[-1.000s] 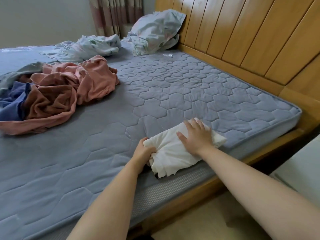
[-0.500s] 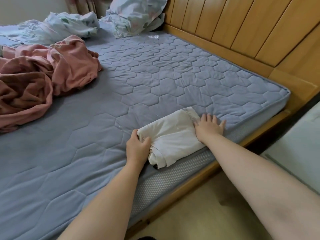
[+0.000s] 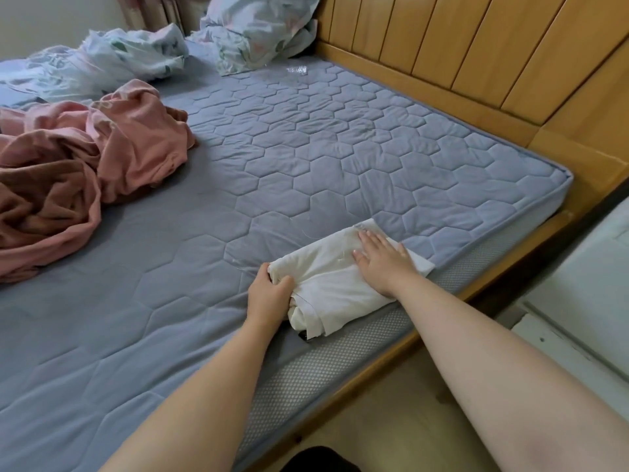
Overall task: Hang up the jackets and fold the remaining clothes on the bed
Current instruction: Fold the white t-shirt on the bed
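Presently under my hands: a white garment point(image 3: 335, 284), folded into a compact bundle, lying on the mattress point(image 3: 306, 148) close to its near edge and towards the corner by the headboard point(image 3: 476, 46).
My left hand point(image 3: 270, 294): clenched on the left end of the white garment, fingers curled over the fold, thumb on top.
My right hand point(image 3: 381, 258): flat and released, fingers straight and together, palm pressing down on the right half of the bundle.
Condition of the fold: the top face is mostly smooth; loose layered edges show at the near end, hanging towards the mattress side.
Unidentified item: something small and dark peeks out beneath the near end of the bundle; I cannot tell what it is.
Remaining clothes: a crumpled pink heap point(image 3: 85, 172) lies well apart, on the far left of the mattress, unfolded.
Bedding: rumpled floral bedding point(image 3: 112, 59) lies beyond the pink heap; a pillow point(image 3: 255, 28) leans against the headboard.
Surroundings: a wooden bed frame point(image 3: 374, 366) runs below the mattress edge; a white cabinet point(image 3: 585, 284) stands beside it on the right.
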